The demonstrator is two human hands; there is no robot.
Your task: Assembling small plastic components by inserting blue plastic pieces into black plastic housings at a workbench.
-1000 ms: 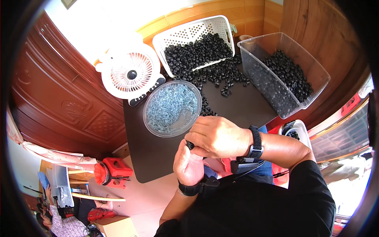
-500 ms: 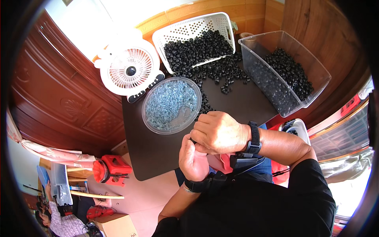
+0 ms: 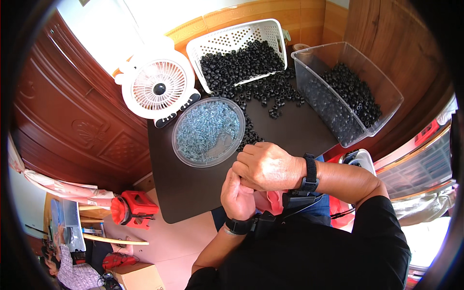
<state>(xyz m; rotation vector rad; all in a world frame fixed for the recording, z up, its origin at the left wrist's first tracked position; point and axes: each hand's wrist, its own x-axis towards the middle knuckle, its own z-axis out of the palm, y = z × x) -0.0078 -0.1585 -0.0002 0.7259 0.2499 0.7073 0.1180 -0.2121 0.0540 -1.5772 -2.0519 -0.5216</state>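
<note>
Okay, fingers of the right hand (image 3: 266,166) folded over the left hand (image 3: 238,199) by the desk's (image 3: 299,125) near edge; grip screened from me, can't tell how tight or on what. Loose black rings (image 3: 249,134) just beyond, then round clear tub (image 3: 219,148) of translucent blue bits (image 3: 203,126). Done well, I'd guess: left steady, right pressing straight, both kept over the desk against drops. Behind: white perforated basket (image 3: 237,30), clear plastic bin (image 3: 345,53), both with black rings.
</note>
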